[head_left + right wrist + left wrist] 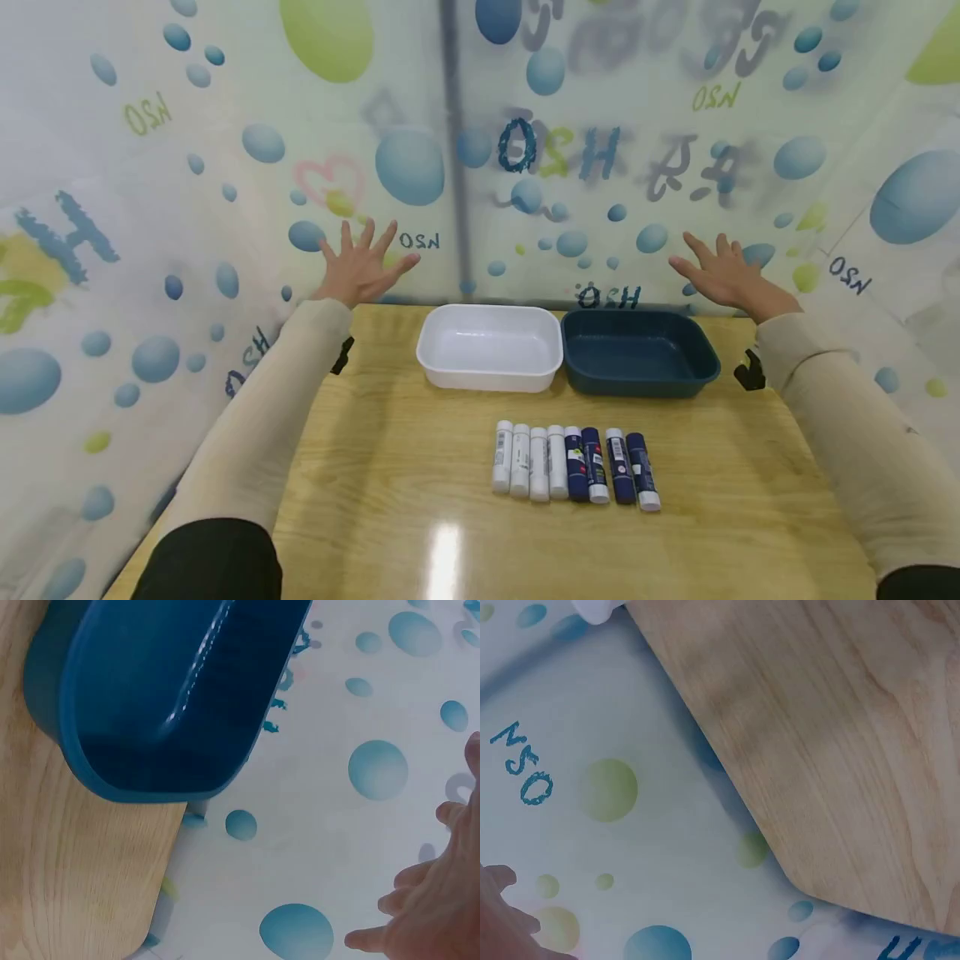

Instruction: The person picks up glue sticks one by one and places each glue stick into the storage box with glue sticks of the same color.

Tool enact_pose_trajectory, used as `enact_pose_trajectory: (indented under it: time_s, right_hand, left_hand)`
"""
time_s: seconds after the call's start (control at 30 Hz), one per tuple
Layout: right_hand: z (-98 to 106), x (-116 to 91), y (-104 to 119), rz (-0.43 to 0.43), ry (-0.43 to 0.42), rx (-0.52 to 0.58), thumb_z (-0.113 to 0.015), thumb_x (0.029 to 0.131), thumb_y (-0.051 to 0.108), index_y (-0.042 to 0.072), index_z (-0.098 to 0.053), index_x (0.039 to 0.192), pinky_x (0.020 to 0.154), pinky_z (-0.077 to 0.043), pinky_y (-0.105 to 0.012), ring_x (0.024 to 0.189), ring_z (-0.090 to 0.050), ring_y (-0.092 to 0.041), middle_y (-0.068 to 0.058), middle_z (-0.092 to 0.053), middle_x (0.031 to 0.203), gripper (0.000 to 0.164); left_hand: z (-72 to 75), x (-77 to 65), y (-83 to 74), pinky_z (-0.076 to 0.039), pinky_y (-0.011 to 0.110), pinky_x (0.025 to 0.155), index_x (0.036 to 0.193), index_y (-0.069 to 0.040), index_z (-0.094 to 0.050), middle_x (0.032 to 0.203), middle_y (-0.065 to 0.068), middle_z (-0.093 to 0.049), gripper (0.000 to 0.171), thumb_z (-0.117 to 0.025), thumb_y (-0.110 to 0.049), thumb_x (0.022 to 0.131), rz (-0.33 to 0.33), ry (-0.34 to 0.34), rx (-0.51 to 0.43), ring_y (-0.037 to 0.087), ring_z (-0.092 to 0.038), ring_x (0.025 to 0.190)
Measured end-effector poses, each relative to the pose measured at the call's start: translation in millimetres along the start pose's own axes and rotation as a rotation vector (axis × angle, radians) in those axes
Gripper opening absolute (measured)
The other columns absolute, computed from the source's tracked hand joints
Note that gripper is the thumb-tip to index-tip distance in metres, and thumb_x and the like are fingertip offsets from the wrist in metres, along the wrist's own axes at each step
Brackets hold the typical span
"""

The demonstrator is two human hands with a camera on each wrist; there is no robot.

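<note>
My left hand [362,268] is held up with spread fingers, behind and left of a white tray [487,379]; it holds nothing. On the other side my right hand [722,273], also spread and holding nothing, hovers beyond the right end of a dark blue tray [645,385]. The trays stand side by side at the table's far edge. In front of them several glue sticks lie in a row: white ones [520,460] on the left, dark blue ones [585,465] on the right. The right wrist view shows the blue tray [112,796] and part of my hand [435,900].
The wooden table [390,500] has a rounded far corner, seen in the left wrist view. A curtain [420,100] printed with bubbles and letters hangs behind it and along both sides. A bright reflection lies on the near tabletop.
</note>
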State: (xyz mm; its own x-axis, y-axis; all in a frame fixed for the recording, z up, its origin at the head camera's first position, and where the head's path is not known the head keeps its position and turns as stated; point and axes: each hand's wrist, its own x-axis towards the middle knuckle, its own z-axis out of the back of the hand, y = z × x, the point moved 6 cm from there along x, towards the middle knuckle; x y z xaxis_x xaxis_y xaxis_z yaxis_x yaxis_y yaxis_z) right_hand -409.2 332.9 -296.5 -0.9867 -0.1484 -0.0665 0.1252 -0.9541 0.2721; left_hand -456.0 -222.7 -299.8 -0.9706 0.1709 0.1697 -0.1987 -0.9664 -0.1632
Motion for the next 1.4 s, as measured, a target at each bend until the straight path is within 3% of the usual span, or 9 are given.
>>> enact_pose_trajectory:
  time_s: [0.13, 0.3, 0.43, 0.57, 0.7, 0.83, 1.0, 1.23, 1.4]
  right_hand:
    - [-6.2, -4.3, 1.5, 0.028, -0.008, 0.031, -0.021, 0.106, 0.067, 0.01, 0.011, 0.165, 0.108, 0.0, -0.091, 0.144, 0.015, -0.071, -0.046, 0.02, 0.159, 0.088]
    - [-15.9, -12.5, 7.9, 0.085, -0.027, 0.066, -0.028, 0.108, 0.06, 0.004, 0.005, 0.165, 0.112, -0.007, -0.087, 0.147, 0.008, -0.068, -0.045, 0.014, 0.161, 0.086]
    - [-20.5, -23.2, 16.8, 0.15, -0.081, 0.092, -0.038, 0.109, 0.052, -0.001, -0.009, 0.164, 0.114, -0.02, -0.081, 0.148, -0.014, -0.063, -0.044, -0.006, 0.163, 0.082]
    - [-23.3, -36.7, 24.5, 0.201, -0.193, 0.073, -0.047, 0.109, 0.043, -0.001, -0.03, 0.158, 0.103, -0.038, -0.075, 0.132, -0.041, -0.056, -0.041, -0.035, 0.151, 0.068]
    - [-27.6, -53.3, 34.4, 0.253, -0.303, 0.078, -0.053, 0.108, 0.03, -0.001, -0.048, 0.147, 0.092, -0.05, -0.067, 0.116, -0.057, -0.047, -0.032, -0.056, 0.13, 0.05]
    - [-35.8, -71.3, 47.2, 0.307, -0.335, 0.125, -0.056, 0.107, 0.023, 0.0, -0.054, 0.14, 0.085, -0.058, -0.06, 0.104, -0.066, -0.04, -0.025, -0.067, 0.116, 0.041]
    - [-50.7, -88.1, 60.9, 0.327, -0.303, 0.175, -0.058, 0.106, 0.021, 0.001, -0.057, 0.136, 0.082, -0.06, -0.054, 0.101, -0.068, -0.034, -0.021, -0.071, 0.113, 0.036]
    - [-78.0, -108.7, 70.7, 0.346, -0.151, 0.233, -0.057, 0.107, 0.024, 0.007, -0.064, 0.119, 0.062, -0.055, -0.027, 0.073, -0.066, -0.011, -0.005, -0.073, 0.092, 0.022]
    - [-93.8, -118.1, 73.3, 0.354, -0.009, 0.26, -0.057, 0.107, 0.027, 0.011, -0.067, 0.108, 0.059, -0.054, -0.025, 0.066, -0.06, -0.008, 0.004, -0.065, 0.08, 0.019]
  left_hand:
    - [-7.8, -3.6, -3.6, 0.009, 0.086, 0.114, 0.167, -0.035, 0.001, 0.174, 0.017, 0.003, 0.097, -0.021, -0.09, 0.09, -0.001, 0.027, -0.05, 0.055, 0.016, 0.155]
    - [-14.8, -7.9, -10.2, 0.002, 0.085, 0.117, 0.166, -0.037, 0.002, 0.175, 0.015, 0.003, 0.095, -0.022, -0.09, 0.09, 0.012, 0.0, -0.211, 0.053, 0.011, 0.156]
    - [-20.0, -10.5, -19.8, -0.006, 0.084, 0.119, 0.167, -0.036, -0.002, 0.175, 0.016, -0.003, 0.095, -0.023, -0.089, 0.091, 0.006, -0.043, -0.313, 0.054, 0.002, 0.157]
    - [-29.7, -15.4, -32.2, -0.012, 0.082, 0.12, 0.167, -0.033, -0.003, 0.175, 0.017, -0.006, 0.094, -0.022, -0.088, 0.092, -0.019, -0.069, -0.369, 0.053, -0.002, 0.157]
    - [-43.5, -24.3, -40.6, -0.013, 0.08, 0.121, 0.168, -0.03, -0.006, 0.174, 0.019, -0.008, 0.094, -0.023, -0.085, 0.094, -0.042, -0.082, -0.421, 0.053, -0.005, 0.157]
    - [-52.7, -33.1, -41.6, -0.012, 0.074, 0.125, 0.168, -0.025, -0.009, 0.173, 0.019, -0.013, 0.092, -0.026, -0.081, 0.097, -0.053, -0.127, -0.503, 0.049, -0.011, 0.158]
    - [-58.0, -42.0, -37.2, -0.015, 0.063, 0.13, 0.167, -0.022, -0.016, 0.173, 0.009, -0.02, 0.086, -0.034, -0.074, 0.101, -0.033, -0.187, -0.635, 0.037, -0.017, 0.16]
    - [-76.2, -57.9, -28.4, -0.026, 0.064, 0.127, 0.167, -0.022, -0.016, 0.171, 0.015, -0.024, 0.084, -0.045, -0.066, 0.102, 0.013, -0.143, -0.735, 0.04, -0.028, 0.156]
    - [-86.7, -67.7, -21.1, -0.04, 0.066, 0.118, 0.167, -0.026, -0.016, 0.167, 0.021, -0.032, 0.082, -0.052, -0.061, 0.101, 0.068, -0.112, -0.836, 0.045, -0.037, 0.15]
